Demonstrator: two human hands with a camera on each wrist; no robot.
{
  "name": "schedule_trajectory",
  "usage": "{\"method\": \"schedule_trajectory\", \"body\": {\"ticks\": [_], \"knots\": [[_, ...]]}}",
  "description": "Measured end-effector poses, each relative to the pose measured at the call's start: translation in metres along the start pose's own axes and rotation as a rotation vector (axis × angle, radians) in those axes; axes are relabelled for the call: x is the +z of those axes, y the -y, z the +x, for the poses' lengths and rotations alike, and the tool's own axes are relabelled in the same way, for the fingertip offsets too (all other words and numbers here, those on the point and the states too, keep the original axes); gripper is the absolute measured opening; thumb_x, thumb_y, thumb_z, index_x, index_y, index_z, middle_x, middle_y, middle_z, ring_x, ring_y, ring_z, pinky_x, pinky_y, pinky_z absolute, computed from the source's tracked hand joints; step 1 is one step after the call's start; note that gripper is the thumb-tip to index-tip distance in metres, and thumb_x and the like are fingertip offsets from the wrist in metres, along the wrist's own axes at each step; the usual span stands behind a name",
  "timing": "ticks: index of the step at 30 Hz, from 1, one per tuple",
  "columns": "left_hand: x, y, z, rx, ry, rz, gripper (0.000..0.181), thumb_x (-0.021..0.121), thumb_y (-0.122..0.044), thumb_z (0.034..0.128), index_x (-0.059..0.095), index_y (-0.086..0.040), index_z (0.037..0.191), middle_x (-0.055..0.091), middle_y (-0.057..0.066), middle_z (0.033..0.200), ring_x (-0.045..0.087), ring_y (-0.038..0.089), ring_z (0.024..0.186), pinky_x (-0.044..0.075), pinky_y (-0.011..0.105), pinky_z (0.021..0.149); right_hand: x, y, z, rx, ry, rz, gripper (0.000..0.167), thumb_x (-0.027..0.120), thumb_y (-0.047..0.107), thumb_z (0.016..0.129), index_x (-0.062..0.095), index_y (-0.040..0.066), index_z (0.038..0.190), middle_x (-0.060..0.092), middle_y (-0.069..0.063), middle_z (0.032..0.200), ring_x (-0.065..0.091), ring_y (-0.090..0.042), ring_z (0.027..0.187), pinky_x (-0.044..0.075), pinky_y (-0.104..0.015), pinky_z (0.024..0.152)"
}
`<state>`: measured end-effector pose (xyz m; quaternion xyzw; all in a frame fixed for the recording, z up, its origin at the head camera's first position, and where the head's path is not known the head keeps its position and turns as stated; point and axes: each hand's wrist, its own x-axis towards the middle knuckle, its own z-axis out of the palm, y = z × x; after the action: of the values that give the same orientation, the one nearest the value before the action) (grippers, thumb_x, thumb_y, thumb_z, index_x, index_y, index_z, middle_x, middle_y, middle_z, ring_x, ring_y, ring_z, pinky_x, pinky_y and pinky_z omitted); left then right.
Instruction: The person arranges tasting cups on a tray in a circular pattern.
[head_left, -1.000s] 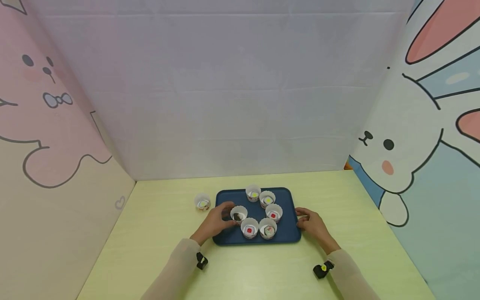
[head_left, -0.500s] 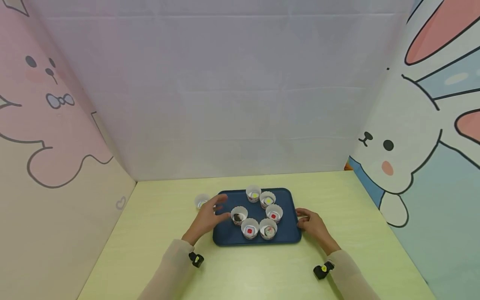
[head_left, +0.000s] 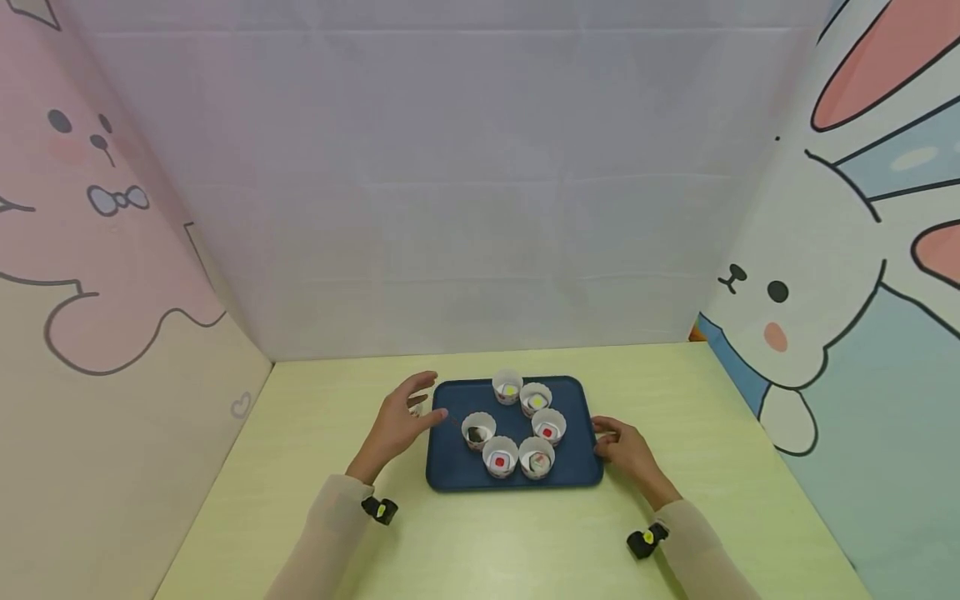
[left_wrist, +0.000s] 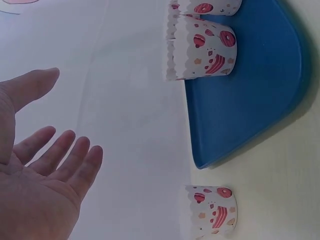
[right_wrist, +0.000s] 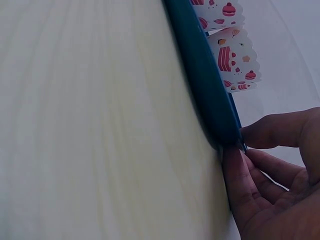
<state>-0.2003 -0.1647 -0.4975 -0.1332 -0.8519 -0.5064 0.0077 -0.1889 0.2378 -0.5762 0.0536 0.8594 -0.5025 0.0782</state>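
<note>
My left hand (head_left: 392,423) holds nothing and is spread, thumb apart from the fingers, just off the left side of the blue tray (head_left: 450,477). Beyond that hand a printed paper baking cup (left_wrist: 214,212) stands on the table outside the tray; in the head view the hand hides most of it. On the tray are several more such cups, among them one with something dark inside (head_left: 478,432) and one with a red-marked piece (head_left: 500,457). At the tray's right rim my right hand (head_left: 626,450) pinches the edge between thumb (right_wrist: 272,131) and fingers.
The pale wooden table (head_left: 510,546) ends at a white sheet (head_left: 480,250) behind. Walls printed with cartoon animals stand at left (head_left: 135,275) and right (head_left: 847,350). A black camera (head_left: 647,541) sits at the right wrist.
My left hand has left the dark-filled cup on the tray and moved left and back, over to the cup outside it. The right hand stays at the rim.
</note>
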Motion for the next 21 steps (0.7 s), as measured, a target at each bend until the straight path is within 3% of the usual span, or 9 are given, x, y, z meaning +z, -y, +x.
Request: {"method": "schedule_trajectory", "body": {"ticks": [11, 21], "knots": [[-0.024, 0.012, 0.006, 0.015, -0.121, -0.020, 0.073, 0.078, -0.019, 0.0834, 0.042, -0.009, 0.146, 0.045, 0.015, 0.149, 0.041, 0.035, 0.139, 0.036, 0.053, 0.114, -0.001, 0.001, -0.002, -0.013, 0.005, -0.006, 0.055, 0.064, -0.005, 0.080, 0.055, -0.003, 0.134, 0.062, -0.025, 0.123, 0.060, -0.016, 0.085, 0.048, -0.025, 0.067], [-0.040, 0.037, 0.008, -0.013, -0.116, -0.049, 0.079, 0.078, -0.021, 0.0839, 0.036, -0.012, 0.150, 0.037, 0.014, 0.155, 0.031, 0.034, 0.145, 0.027, 0.053, 0.118, 0.000, -0.001, 0.001, -0.013, -0.001, 0.002, 0.055, 0.062, -0.005, 0.080, 0.056, -0.002, 0.134, 0.062, -0.023, 0.124, 0.059, -0.014, 0.083, 0.048, -0.024, 0.067]]}}
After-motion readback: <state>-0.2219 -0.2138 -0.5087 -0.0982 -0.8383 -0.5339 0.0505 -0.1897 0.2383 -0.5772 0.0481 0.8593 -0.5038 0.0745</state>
